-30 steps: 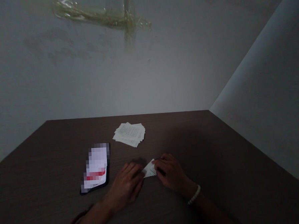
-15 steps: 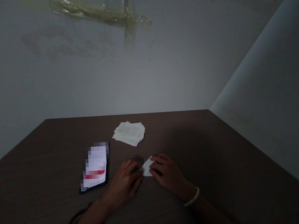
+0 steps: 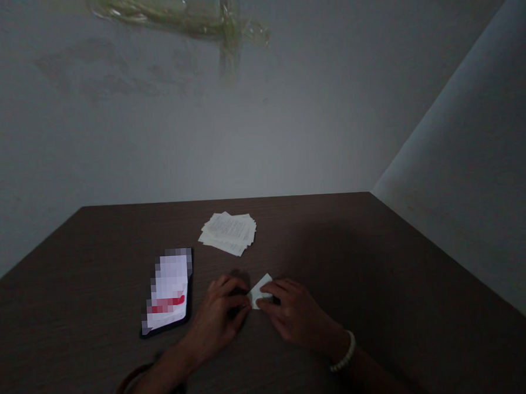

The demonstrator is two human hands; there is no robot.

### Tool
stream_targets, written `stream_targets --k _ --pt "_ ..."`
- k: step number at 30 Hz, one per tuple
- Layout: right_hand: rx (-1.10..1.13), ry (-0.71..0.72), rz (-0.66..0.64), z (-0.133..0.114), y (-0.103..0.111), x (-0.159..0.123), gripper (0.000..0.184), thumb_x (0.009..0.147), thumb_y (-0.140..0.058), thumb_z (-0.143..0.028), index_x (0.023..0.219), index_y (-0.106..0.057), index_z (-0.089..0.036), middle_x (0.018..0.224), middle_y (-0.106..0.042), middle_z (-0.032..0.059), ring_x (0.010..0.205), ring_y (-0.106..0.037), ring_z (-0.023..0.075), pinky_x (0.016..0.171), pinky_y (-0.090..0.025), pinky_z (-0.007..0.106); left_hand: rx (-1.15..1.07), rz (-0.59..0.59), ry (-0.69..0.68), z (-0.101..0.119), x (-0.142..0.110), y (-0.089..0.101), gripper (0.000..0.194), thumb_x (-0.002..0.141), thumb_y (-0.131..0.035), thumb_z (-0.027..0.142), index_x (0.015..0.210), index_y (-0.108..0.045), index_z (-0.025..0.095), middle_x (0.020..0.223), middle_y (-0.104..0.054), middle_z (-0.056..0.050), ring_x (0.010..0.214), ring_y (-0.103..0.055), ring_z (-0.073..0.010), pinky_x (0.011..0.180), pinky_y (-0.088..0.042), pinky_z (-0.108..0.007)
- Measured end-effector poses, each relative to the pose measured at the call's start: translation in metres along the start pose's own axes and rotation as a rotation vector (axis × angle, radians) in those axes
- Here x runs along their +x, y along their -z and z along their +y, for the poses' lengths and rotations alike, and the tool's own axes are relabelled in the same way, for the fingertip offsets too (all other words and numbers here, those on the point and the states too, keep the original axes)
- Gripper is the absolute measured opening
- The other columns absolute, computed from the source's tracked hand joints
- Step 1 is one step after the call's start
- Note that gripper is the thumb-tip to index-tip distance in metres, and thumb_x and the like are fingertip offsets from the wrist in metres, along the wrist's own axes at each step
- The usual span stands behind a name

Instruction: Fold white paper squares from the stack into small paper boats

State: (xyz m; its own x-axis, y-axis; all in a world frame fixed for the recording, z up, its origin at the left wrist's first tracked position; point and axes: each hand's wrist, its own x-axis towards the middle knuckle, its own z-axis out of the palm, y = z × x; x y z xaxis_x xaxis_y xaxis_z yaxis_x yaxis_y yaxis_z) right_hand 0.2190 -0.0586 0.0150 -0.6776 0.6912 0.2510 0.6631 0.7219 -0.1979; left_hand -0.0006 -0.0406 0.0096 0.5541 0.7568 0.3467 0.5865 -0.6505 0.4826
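Two Hands on a Paper Slip

Left hand (image 3: 220,311) and right hand (image 3: 295,313), fingers bent, touch a small paper (image 3: 261,292) near the front edge of a brown table (image 3: 327,235); whether either grips is unclear. Printed sheets (image 3: 228,233) lie nearer the back edge.

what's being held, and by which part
A small white paper, by its left corner in the left hand; the right hand has fingers on its right side.

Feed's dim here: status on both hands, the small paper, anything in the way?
Left hand at left edge of paper; right hand, fingers over its right part. Grip unclear. Phone left, pile beyond; neither between the hands.
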Motion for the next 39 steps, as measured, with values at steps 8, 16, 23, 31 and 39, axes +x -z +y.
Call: stream_targets --k 8,16,23,31,39 --pt "-0.014 -0.010 0.020 -0.007 -0.001 0.001 0.020 0.091 -0.055 -0.026 0.109 -0.061 -0.021 0.104 -0.059 0.0076 0.097 -0.051 0.0230 0.083 -0.044 0.037 0.039 0.013 0.005 0.001 0.000 0.003 0.017 0.083 -0.056 0.015 0.081 -0.071 0.022 0.102 -0.060 -0.005 0.100 -0.050 -0.0248 0.083 -0.042 -0.042" --pt "0.045 0.039 0.009 -0.008 -0.002 0.001 0.022 0.092 -0.053 -0.024 0.112 -0.060 -0.018 0.101 -0.058 0.0085 0.098 -0.050 0.0226 0.084 -0.046 0.035 0.058 0.055 0.059 0.000 0.000 0.002 0.014 0.081 -0.059 0.020 0.077 -0.072 0.023 0.104 -0.058 -0.006 0.100 -0.049 -0.0265 0.080 -0.041 -0.041" --pt "0.034 0.075 -0.022 -0.010 0.002 0.002 0.020 0.094 -0.049 -0.021 0.110 -0.062 -0.021 0.104 -0.060 0.0069 0.099 -0.050 0.0223 0.085 -0.045 0.037 0.078 0.040 0.091 0.002 0.001 0.002 0.016 0.082 -0.059 0.019 0.078 -0.074 0.024 0.107 -0.056 -0.006 0.102 -0.046 -0.0283 0.079 -0.039 -0.043" --pt "0.025 0.059 -0.072 -0.013 0.008 0.004 0.026 0.091 -0.052 -0.020 0.117 -0.057 -0.021 0.103 -0.059 0.0064 0.098 -0.050 0.0228 0.085 -0.041 0.038 0.084 0.078 0.112 0.002 0.000 -0.002 0.014 0.082 -0.059 0.019 0.078 -0.073 0.022 0.108 -0.054 -0.007 0.101 -0.045 -0.0274 0.081 -0.042 -0.043" --pt "0.023 -0.041 -0.056 -0.016 0.004 0.004 0.029 0.088 -0.056 -0.022 0.116 -0.059 -0.022 0.105 -0.057 0.0063 0.099 -0.047 0.0239 0.086 -0.039 0.039 0.110 0.075 0.051 0.001 -0.006 0.002 0.023 0.082 -0.050 0.014 0.086 -0.071 0.022 0.100 -0.052 -0.008 0.095 -0.045 -0.0275 0.076 -0.039 -0.042"
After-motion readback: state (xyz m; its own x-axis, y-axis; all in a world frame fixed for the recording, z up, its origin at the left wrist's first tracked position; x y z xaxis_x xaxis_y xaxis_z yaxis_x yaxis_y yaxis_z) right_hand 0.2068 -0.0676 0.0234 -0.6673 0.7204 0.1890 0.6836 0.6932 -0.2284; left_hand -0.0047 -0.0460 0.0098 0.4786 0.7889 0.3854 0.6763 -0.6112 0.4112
